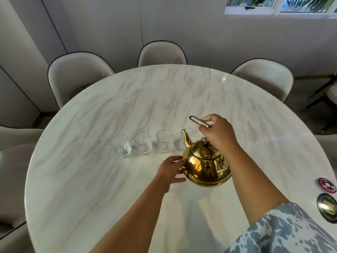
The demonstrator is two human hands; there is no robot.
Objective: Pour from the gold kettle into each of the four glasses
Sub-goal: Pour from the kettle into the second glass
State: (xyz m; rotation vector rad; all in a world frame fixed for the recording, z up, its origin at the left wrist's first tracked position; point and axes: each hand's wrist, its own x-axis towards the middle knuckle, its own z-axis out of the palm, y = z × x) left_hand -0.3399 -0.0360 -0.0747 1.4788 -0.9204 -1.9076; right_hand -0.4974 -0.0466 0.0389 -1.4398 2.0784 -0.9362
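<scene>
The gold kettle [204, 165] stands on the round marble table [145, 99], its spout pointing up and away toward the row of glasses. My right hand [216, 131] is closed on the kettle's raised wire handle [196, 120]. My left hand [172, 170] rests with spread fingers against the kettle's left side. Several clear faceted glasses stand in a row: the leftmost glass [120, 146], the second glass [143, 145], the third glass [165, 141], and the rightmost glass [191, 136], partly hidden behind the spout. I cannot tell whether any glass holds liquid.
Two round coasters [326, 185] [327, 207] lie at the table's right edge. Cream upholstered chairs [73, 73] ring the far side and left of the table. A window is at the top right.
</scene>
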